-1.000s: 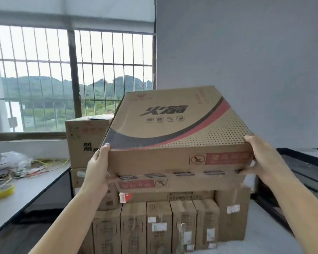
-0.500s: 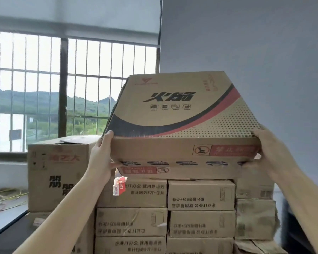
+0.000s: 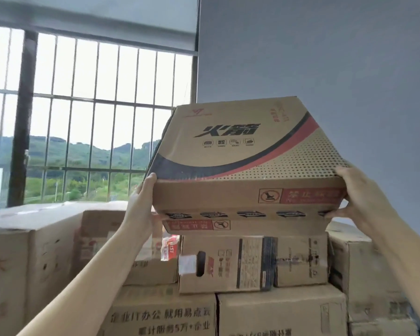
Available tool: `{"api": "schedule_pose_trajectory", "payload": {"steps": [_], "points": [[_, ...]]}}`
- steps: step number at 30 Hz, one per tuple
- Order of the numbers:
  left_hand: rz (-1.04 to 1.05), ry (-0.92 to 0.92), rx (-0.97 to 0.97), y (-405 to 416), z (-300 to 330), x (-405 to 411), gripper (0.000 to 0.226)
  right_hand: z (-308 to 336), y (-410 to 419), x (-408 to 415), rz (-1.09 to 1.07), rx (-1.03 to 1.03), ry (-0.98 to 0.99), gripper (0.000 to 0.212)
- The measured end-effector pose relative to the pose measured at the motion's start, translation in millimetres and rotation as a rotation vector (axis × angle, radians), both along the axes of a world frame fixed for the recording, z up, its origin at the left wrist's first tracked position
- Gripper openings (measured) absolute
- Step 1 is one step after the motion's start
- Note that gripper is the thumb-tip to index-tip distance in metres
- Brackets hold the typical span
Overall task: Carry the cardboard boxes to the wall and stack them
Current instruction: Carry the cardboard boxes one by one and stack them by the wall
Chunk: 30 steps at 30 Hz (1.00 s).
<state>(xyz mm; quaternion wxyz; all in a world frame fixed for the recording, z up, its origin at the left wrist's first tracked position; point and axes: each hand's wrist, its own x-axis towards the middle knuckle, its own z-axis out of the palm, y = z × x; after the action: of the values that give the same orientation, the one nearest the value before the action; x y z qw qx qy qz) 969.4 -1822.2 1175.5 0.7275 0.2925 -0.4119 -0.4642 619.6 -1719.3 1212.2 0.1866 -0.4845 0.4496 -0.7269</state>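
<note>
Fingers (image 3: 335, 214) of both hands clamp box (image 3: 247, 151) at its ends.

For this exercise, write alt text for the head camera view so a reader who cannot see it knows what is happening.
Two bare hands, left hand and right hand, hold two flat printed cardboard boxes raised above a stack of cardboard boxes beside a grey wall. A barred window at left shows green hills.
</note>
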Motion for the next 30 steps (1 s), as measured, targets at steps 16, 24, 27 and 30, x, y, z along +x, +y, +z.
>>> {"api": "schedule_pose_trajectory", "payload": {"steps": [16,24,27,30], "points": [[0.065,-0.316,-0.020,-175,-26,-40,0.055,-28,-265,-72,0.150,0.192,-0.087,0.018],[0.295,-0.786,-0.032,-215,-36,-55,0.036,-49,-321,-99,0.125,0.226,0.066,0.037],[0.280,-0.767,0.013,-221,-59,-59,0.065,-71,-327,-103,0.130,0.346,0.180,0.043],[0.289,-0.727,0.009,-227,-73,-58,0.085,-87,-330,-105,0.112,0.299,0.203,0.043]]}}
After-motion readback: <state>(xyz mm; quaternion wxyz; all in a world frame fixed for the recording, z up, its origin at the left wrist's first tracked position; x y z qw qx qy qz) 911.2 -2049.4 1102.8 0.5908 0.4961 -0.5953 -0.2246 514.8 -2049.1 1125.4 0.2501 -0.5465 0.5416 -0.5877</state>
